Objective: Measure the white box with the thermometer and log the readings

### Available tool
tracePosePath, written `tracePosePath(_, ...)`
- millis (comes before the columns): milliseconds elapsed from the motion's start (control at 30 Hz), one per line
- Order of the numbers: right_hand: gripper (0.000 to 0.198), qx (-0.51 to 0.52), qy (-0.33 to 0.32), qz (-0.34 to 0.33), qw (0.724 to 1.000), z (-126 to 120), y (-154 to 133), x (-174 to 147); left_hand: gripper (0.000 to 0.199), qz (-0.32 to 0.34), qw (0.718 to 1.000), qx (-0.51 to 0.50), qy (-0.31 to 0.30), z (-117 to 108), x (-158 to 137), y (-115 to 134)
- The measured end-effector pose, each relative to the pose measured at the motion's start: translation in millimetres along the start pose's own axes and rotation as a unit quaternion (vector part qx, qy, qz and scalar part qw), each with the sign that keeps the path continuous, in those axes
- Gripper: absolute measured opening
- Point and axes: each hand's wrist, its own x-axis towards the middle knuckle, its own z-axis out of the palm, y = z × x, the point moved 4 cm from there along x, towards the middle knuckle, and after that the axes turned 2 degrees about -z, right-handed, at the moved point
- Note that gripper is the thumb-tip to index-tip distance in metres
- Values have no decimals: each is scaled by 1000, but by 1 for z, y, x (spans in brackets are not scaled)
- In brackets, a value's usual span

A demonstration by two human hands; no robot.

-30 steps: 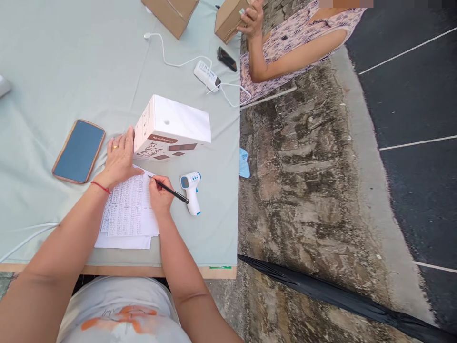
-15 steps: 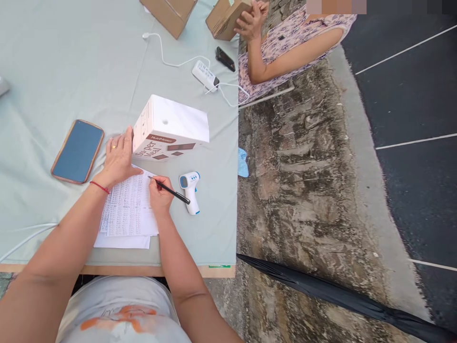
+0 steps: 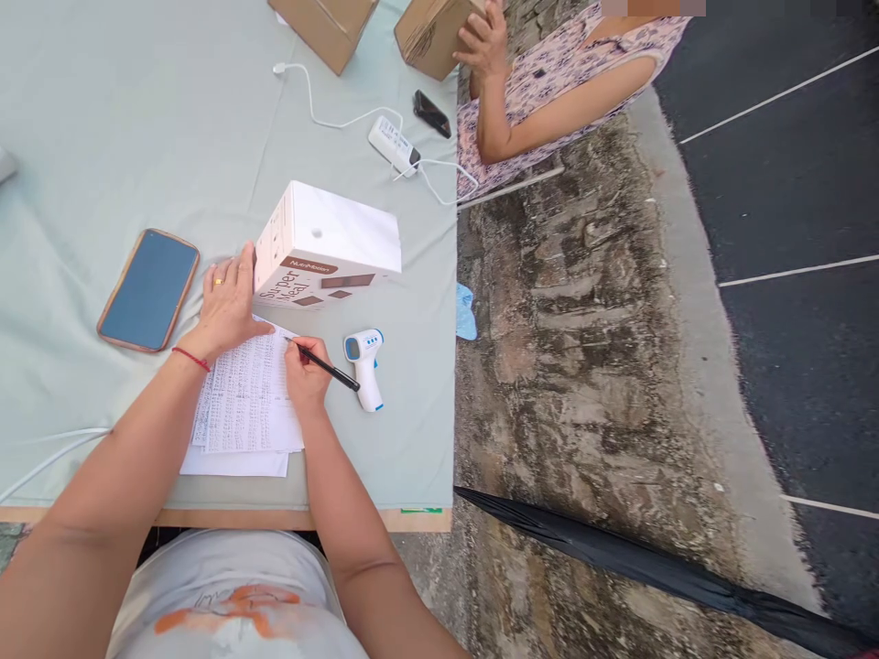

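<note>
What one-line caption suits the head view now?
Right hand holds a black pen over paper sheets, left hand beside a white box.

On my feed, I see the cardboard box (image 3: 431, 38) at the co-worker's hand (image 3: 486, 44) turned and shifted farther over the table (image 3: 206, 146).

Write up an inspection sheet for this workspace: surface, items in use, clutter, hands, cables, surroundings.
Surface: pale green tablecloth, wrinkled in places.
Items in use: paper sheets with rows of writing, overlapping; black pen, tip at the top sheet.
Clutter: NutriMotion Super Meal box, infrared thermometer, smartphone.
Hands: left hand, thumb on the sheets, fingers alongside the box; right hand holds the pen.
Cables: white cable beside a white device; second white cable by the left forearm.
Surroundings: another person's hand on a cardboard box; rough stone ground.
</note>
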Motion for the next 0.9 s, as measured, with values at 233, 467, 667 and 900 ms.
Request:
tracePosePath(233,21,9,17,-4,1000,-3,0,1,145,0,1000,4,3,0,0,1)
tracePosePath(467,22,13,14,2,1000,0,2,1,145,2,1000,4,1,0,0,1)
tracePosePath(667,22,4,13,-9,1000,-2,2,0,145,5,1000,-6,11,2,0,-3)
tracePosePath(900,26,21,-4,-3,1000,-1,0,1,145,0,1000,-6,7,0,0,0)
